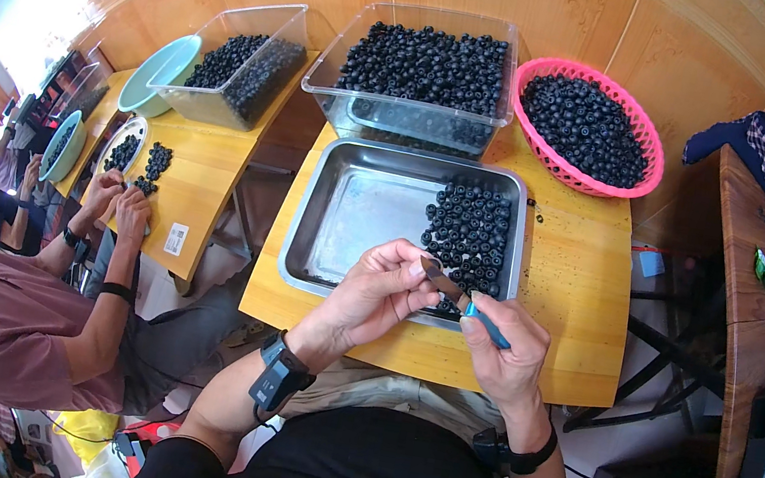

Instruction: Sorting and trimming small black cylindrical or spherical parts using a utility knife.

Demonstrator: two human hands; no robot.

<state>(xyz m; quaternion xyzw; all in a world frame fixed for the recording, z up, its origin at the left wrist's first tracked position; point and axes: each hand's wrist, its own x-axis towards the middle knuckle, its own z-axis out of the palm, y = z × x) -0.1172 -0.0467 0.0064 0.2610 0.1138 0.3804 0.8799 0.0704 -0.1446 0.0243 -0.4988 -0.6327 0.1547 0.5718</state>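
Note:
My right hand [507, 349] is closed around the blue handle of a small knife [451, 288] with a dark brown blade. The blade reaches left to the fingertips of my left hand [383, 287], which are pinched together at its tip. Whatever they hold, if anything, is hidden. Both hands are over the near edge of a shallow metal tray [297, 225]. Loose dark blueberries [469, 228] cover the tray's right side, while bare metal shows on its left.
Behind the tray stand a clear plastic bin [327, 85] and a pink basket [655, 147], both full of blueberries. At left, a co-worker [40, 315] handles blueberries at another table [214, 162]. A wooden cabinet [745, 287] with cables stands at right.

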